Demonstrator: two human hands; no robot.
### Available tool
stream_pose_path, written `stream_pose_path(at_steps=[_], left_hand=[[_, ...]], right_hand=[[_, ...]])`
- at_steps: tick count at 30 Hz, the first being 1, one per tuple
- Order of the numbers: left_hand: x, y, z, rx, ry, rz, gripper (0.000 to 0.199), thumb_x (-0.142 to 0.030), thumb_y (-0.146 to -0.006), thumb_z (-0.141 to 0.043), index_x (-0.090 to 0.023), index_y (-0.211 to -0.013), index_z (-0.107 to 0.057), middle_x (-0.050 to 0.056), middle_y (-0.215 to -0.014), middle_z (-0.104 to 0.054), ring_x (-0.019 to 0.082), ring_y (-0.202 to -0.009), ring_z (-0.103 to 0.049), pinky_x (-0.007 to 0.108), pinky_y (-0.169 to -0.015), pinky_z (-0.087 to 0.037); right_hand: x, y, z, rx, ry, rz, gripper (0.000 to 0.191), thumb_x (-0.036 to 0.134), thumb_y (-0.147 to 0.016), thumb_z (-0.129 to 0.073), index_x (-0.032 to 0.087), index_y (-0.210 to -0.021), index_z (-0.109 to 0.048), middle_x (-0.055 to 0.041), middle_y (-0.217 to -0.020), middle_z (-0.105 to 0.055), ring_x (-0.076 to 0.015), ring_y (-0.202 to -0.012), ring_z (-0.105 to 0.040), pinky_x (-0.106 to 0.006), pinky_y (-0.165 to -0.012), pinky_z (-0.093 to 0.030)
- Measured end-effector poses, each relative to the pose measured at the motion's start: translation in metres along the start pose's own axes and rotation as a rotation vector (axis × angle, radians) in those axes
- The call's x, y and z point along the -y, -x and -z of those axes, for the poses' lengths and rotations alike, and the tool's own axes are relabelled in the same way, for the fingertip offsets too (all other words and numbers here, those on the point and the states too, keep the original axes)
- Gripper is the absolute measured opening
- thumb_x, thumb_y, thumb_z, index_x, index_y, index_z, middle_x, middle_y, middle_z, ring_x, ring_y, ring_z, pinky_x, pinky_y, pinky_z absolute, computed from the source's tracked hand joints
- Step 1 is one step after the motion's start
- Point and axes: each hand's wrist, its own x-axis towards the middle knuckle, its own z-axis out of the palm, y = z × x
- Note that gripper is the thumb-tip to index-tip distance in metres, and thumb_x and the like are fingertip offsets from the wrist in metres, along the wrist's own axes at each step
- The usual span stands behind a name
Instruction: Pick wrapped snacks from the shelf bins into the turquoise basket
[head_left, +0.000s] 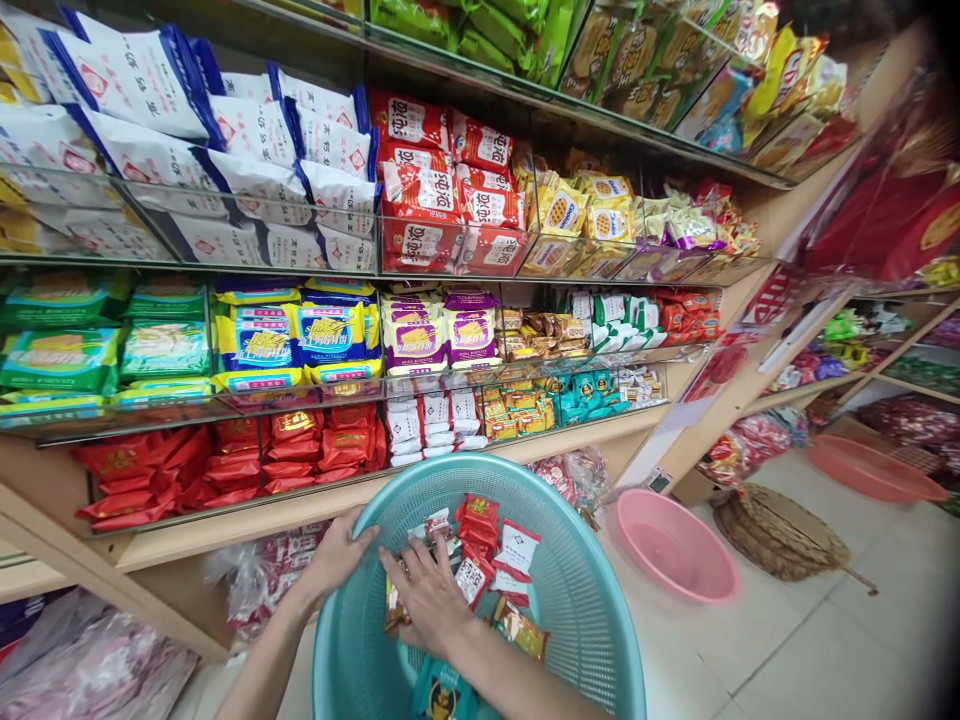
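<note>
A turquoise plastic basket (619, 560) with mesh sides stands before me, holding several wrapped snacks. My left hand (336, 560) grips its rim on the left side. Inside the basket, my right hand (431, 605) lies over the snacks with its fingers spread; whatever is under the palm is hidden. Around that hand are red packets (478, 520), a white packet (517, 548), a red-and-white packet (472, 580) and a gold-brown packet (521, 630). A teal packet (442, 692) lies at the near side of the basket.
Glass-fronted shelves of packaged snacks (259, 335) rise directly behind the basket. A pink basin (675, 545) and a woven brown item (780, 530) sit on the tiled floor to the right. Plastic bags (90, 650) lie low at left. A red basin (874, 468) is farther right.
</note>
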Motion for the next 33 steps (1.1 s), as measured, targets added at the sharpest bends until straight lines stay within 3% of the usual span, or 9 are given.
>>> stream_pose_path(at_steps=[4,7,10,13,17,28,33], left_hand=[[0.001,-0.001,0.005,-0.01,-0.018,-0.005,0.032,-0.045,-0.065,-0.06,-0.018,-0.081,-0.063,0.001,-0.071,-0.065,0.024,-0.082,-0.061,0.033,-0.075,-0.048],[0.002,0.0,0.008,-0.012,-0.006,-0.012,0.033,-0.044,-0.065,-0.061,-0.017,-0.083,-0.064,0.004,-0.082,-0.069,0.023,-0.084,-0.062,0.034,-0.08,-0.048],[0.003,0.003,0.01,-0.004,-0.008,0.0,0.037,-0.043,-0.067,-0.061,-0.016,-0.091,-0.065,0.007,-0.092,-0.07,0.024,-0.087,-0.063,0.034,-0.081,-0.048],[0.004,0.004,0.009,0.016,0.001,0.032,0.042,-0.043,-0.069,-0.059,-0.014,-0.098,-0.064,0.007,-0.093,-0.07,0.024,-0.085,-0.063,0.034,-0.077,-0.049],[0.006,0.003,0.006,0.035,0.013,0.044,0.046,-0.043,-0.069,-0.058,-0.012,-0.102,-0.062,0.007,-0.089,-0.069,0.024,-0.083,-0.062,0.034,-0.073,-0.05],[0.006,0.002,0.005,0.075,0.016,0.071,0.046,-0.045,-0.071,-0.056,-0.012,-0.103,-0.058,0.006,-0.088,-0.067,0.024,-0.085,-0.061,0.033,-0.075,-0.049],[0.007,0.002,0.005,0.068,0.028,0.064,0.044,-0.045,-0.07,-0.057,-0.013,-0.101,-0.059,0.005,-0.088,-0.067,0.024,-0.084,-0.062,0.034,-0.075,-0.05]], right_hand=[[0.0,0.004,0.006,-0.017,-0.117,0.051,0.1,0.054,-0.07,-0.064,0.021,-0.146,-0.009,-0.0193,-0.145,-0.034,-0.0335,-0.138,-0.021,-0.06,-0.11,-0.009],[-0.011,0.008,0.02,-0.072,-0.177,0.028,0.095,0.059,-0.074,-0.057,0.026,-0.147,-0.005,-0.014,-0.148,-0.031,-0.0294,-0.139,-0.019,-0.058,-0.111,-0.009],[-0.04,0.013,0.037,-0.136,-0.114,-0.115,0.081,0.037,-0.082,-0.053,0.026,-0.147,-0.005,-0.0105,-0.147,-0.034,-0.0254,-0.138,-0.023,-0.053,-0.112,-0.014],[-0.078,0.019,0.047,-0.167,0.017,-0.244,0.08,0.012,-0.078,-0.05,0.023,-0.147,-0.012,-0.0106,-0.146,-0.034,-0.0245,-0.137,-0.024,-0.05,-0.111,-0.018],[-0.111,0.03,0.043,-0.113,0.1,-0.243,0.086,0.01,-0.072,-0.057,0.025,-0.146,-0.015,-0.0115,-0.148,-0.031,-0.0263,-0.138,-0.021,-0.05,-0.111,-0.018],[-0.107,0.022,0.03,0.044,0.076,-0.288,0.104,0.016,-0.067,-0.071,0.029,-0.147,-0.005,-0.0124,-0.154,-0.015,-0.0286,-0.141,-0.011,-0.055,-0.111,-0.013],[-0.107,0.016,0.021,0.036,0.109,-0.296,0.108,0.017,-0.063,-0.075,0.028,-0.147,-0.007,-0.0131,-0.155,-0.01,-0.0296,-0.142,-0.008,-0.056,-0.111,-0.01]])
